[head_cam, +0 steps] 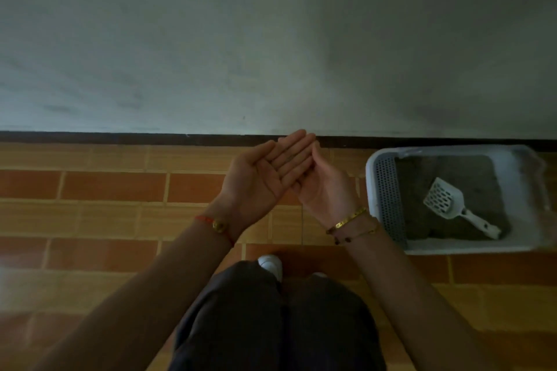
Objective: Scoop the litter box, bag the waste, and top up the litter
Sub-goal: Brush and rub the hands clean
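a home, by the look of it, at the foot of a plain pale wall (271, 39) with a dark skirting strip (90, 138); the floor (105, 187) is orange-brown tile, and a white litter box (452, 247) holding grey litter (470, 172) and a slotted scoop (446, 199) sits near the wall
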### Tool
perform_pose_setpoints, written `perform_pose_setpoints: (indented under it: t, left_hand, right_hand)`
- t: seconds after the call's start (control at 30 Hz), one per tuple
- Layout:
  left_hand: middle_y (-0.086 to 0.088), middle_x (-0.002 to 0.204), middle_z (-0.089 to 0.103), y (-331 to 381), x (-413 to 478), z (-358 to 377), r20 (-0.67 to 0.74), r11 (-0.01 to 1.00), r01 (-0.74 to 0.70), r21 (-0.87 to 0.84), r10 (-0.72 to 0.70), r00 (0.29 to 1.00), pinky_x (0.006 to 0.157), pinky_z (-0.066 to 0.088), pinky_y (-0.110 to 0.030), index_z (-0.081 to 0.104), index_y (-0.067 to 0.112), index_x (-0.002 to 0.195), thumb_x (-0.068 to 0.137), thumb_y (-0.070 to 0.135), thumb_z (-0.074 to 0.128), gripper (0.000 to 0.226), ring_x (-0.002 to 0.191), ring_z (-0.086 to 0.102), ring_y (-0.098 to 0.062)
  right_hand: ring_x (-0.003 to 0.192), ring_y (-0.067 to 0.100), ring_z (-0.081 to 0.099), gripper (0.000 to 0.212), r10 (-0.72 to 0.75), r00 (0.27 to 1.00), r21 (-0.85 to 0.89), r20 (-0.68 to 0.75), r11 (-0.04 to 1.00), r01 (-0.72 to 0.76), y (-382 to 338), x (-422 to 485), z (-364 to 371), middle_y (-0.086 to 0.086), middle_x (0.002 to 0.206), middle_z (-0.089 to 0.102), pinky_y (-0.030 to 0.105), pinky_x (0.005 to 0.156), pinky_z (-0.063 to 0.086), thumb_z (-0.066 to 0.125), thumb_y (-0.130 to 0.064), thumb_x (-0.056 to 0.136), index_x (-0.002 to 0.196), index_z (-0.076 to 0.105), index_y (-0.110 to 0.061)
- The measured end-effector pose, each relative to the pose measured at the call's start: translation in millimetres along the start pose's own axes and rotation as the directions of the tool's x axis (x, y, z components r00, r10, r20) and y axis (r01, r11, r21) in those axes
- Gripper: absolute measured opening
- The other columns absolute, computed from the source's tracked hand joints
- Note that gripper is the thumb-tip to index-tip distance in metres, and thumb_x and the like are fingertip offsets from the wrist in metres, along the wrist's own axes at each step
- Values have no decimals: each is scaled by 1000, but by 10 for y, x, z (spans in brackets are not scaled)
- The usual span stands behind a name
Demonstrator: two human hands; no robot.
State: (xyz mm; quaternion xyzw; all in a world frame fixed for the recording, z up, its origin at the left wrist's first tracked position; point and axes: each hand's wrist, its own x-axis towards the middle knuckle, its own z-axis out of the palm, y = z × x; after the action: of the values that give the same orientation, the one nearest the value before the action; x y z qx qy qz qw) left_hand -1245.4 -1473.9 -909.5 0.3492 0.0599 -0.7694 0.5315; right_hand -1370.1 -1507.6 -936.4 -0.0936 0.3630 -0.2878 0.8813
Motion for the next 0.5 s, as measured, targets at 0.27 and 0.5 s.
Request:
perform_pose_setpoints:
  t: [0.27, 0.5]
  left_hand:
    - [-20, 136, 57, 315, -1666, 1406, -14, 993, -104, -47, 104, 994, 107, 42, -38, 50, -5, 134, 103, 19, 27, 46, 128, 55, -29]
    - [-19, 137, 57, 567, -3135, 2529, -82, 982, -177, -68, 172, 982, 104, 46, -38, 52, -5, 134, 103, 19, 27, 46, 126, 56, -28]
  right_hand:
    - [116, 22, 60, 49, 50, 998, -63, 34, 997, -48, -523, -1503, 1512, 16, 132, 56, 30, 88, 55, 32, -34, 101, 136, 45, -3]
    - [103, 16, 67, 39, 161, 986, -70, 49, 985, -157, -889, -2831, 2839, 9, 113, 68, 25, 79, 56, 32, -33, 101, 116, 59, -9]
